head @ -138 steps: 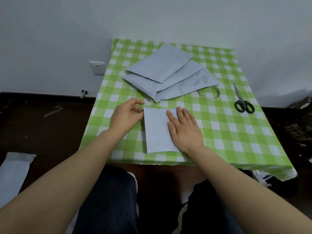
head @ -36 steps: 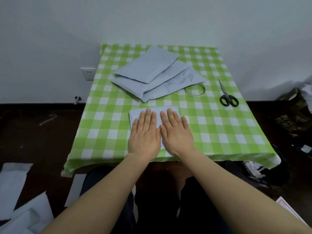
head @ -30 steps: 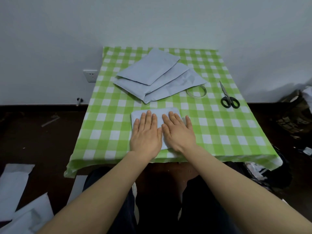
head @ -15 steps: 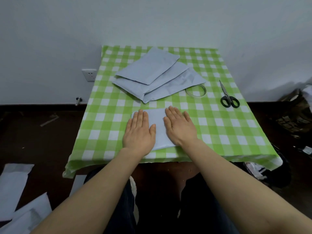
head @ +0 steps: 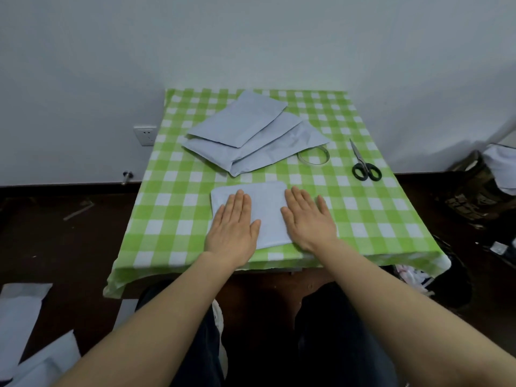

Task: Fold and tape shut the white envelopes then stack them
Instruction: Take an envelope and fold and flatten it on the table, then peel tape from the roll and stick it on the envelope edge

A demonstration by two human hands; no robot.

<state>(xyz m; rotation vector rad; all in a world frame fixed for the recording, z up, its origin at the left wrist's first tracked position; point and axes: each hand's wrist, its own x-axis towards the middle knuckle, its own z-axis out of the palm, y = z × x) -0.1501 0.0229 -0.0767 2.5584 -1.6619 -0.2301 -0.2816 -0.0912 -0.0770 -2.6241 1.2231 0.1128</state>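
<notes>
We are sitting at a table with a green-checked cloth [head: 178, 219], which is standing against a white wall [head: 251, 37] with one socket [head: 144, 134], over a dark floor [head: 55, 233]. We are pressing our left hand [head: 233, 230] and right hand [head: 308, 219], fingers straight and flat, on the one folded envelope [head: 265, 208] near the front edge. Behind it, three overlapped envelopes [head: 251, 135] are lying beside one tape roll [head: 313, 156] and one pair of scissors [head: 364, 166].

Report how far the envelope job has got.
Done: one envelope is folded. In hand: the left hand and right hand press it flat with straight fingers. Left: taping it, since the tape roll and scissors lie untouched, then the pile of unfolded envelopes behind, and stacking.
</notes>
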